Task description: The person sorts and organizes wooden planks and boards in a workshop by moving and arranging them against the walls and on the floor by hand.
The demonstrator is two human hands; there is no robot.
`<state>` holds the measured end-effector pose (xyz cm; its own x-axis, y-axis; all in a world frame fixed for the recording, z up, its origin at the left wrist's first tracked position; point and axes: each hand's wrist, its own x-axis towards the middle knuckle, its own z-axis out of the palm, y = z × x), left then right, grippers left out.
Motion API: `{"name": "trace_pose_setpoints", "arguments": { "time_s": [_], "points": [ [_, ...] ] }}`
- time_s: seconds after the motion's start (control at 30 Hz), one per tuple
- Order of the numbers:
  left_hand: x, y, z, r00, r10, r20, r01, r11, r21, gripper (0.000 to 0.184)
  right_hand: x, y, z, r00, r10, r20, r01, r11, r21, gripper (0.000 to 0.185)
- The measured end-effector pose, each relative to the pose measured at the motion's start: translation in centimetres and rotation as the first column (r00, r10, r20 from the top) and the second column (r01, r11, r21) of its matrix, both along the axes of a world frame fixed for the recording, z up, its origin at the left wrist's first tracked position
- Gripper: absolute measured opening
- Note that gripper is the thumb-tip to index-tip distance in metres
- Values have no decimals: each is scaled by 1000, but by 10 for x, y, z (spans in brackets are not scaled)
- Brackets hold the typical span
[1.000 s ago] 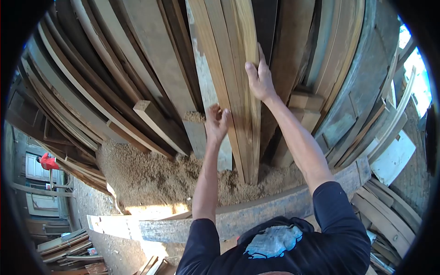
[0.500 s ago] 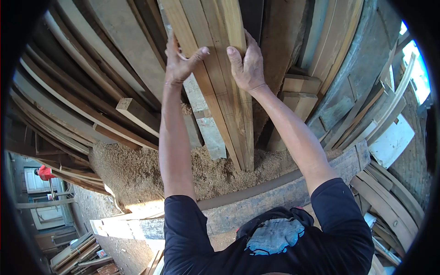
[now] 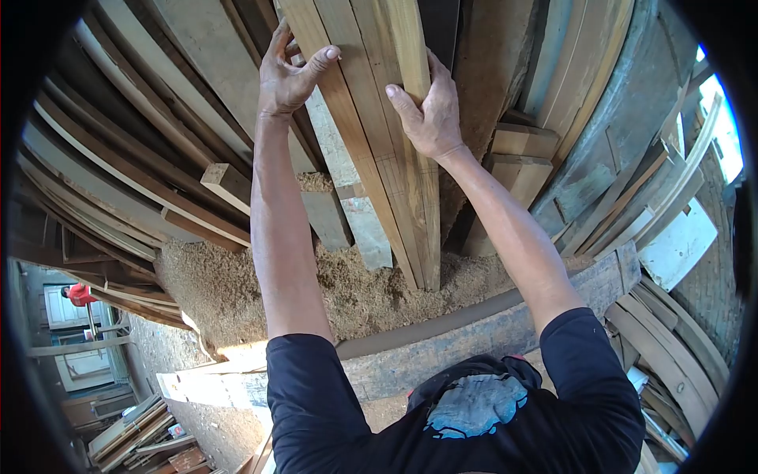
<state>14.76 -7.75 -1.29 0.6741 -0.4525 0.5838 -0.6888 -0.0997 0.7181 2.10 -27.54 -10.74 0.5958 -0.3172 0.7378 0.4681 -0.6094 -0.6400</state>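
Several long wooden planks [image 3: 377,134] stand upright side by side, their lower ends in the sawdust. My right hand [image 3: 429,107] grips the right edge of this bundle, thumb across the front and fingers around the side. At the left edge, my left hand [image 3: 292,79] is open, its thumb spread away from the fingers. The left thumb tip overlaps the edge plank; whether it touches cannot be told. Just left of the bundle, a pale, worn board [image 3: 365,229] leans behind my left forearm.
Sawdust [image 3: 229,284] covers the floor around the plank ends. A weathered beam [image 3: 442,351] crosses in front of my body. More boards [image 3: 118,158] lean at the left, and short blocks [image 3: 521,142] stand at the right. A person in red [image 3: 79,295] is far left.
My left hand has moved left and slightly up, away from the planks' front, and opened wider. My right hand keeps hold at the right edge, slightly shifted.
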Motion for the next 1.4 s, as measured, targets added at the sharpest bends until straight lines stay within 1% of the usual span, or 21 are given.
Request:
{"name": "trace_pose_setpoints", "arguments": {
  "time_s": [0.07,0.13,0.2,0.23,0.33,0.4,0.47,0.5,0.53,0.6,0.7,0.73,0.77,0.87,0.9,1.0,1.1,1.2,1.27,1.3,1.4],
  "points": [
    [-8,1,4,999,44,6,-44,998,50,106,-2,0,-4,1000,-6,-19,6,1000,-3,77],
    [-16,-5,-4,995,78,-59,-81,995,-63,104,-4,0,0,999,20,-38,-20,1000,9,78],
    [-33,-6,-19,975,222,17,-221,974,-56,95,-6,3,0,999,2,-36,0,999,37,78],
    [-34,0,-31,972,223,-81,-225,974,-21,106,-6,4,0,1000,-11,-26,13,999,48,79],
    [-40,11,-53,977,196,-82,-192,980,50,112,-18,5,9,983,-170,-68,163,982,-101,77],
    [-44,8,-38,962,222,-160,-234,970,-63,108,-60,19,54,947,-316,62,322,928,-189,66],
    [-36,4,-9,976,130,-174,-155,978,-140,103,-81,34,64,999,-38,-19,38,999,1,54],
    [-30,1,7,981,82,-176,-113,978,-176,101,-85,45,70,973,219,-70,-206,966,156,46],
    [-23,-4,18,980,52,-190,-88,978,-191,99,-91,55,81,867,411,-281,-324,895,307,48],
    [-3,-16,40,977,-14,-214,-35,975,-221,96,-79,67,65,874,291,-388,-294,954,53,50],
    [25,-20,61,973,99,-207,-115,991,-68,111,-73,70,49,891,221,-397,-253,967,-32,52],
    [19,-24,73,968,127,-215,-134,991,-22,114,-76,70,49,882,226,-414,-251,968,-7,53],
    [12,-27,83,959,255,-125,-254,967,22,125,-79,69,51,872,233,-431,-249,968,20,53],
    [36,-32,85,958,279,63,-277,960,-37,128,-77,65,45,830,292,-476,-263,956,128,52],
    [32,-30,87,919,372,132,-380,924,44,127,-76,64,42,812,318,-490,-270,948,168,52],
    [48,-32,77,993,93,72,-84,990,-116,122,-72,72,26,865,304,-399,-240,949,202,51],
    [13,-24,76,958,284,38,-283,959,-33,117,-76,90,20,904,253,-346,-215,966,145,51],
    [-11,-28,28,910,398,113,-391,917,-75,108,-83,109,7,943,155,-296,-111,981,162,52],
    [-36,-31,-6,877,458,144,-469,882,45,94,-82,118,-4,955,92,-283,-55,989,136,53],
    [-45,-33,-16,827,504,250,-531,846,52,82,-83,120,-10,958,57,-282,-23,992,121,54],
    [-48,-28,-24,925,377,40,-379,923,61,77,-81,129,-19,958,19,-287,12,994,106,53]
  ]
}}
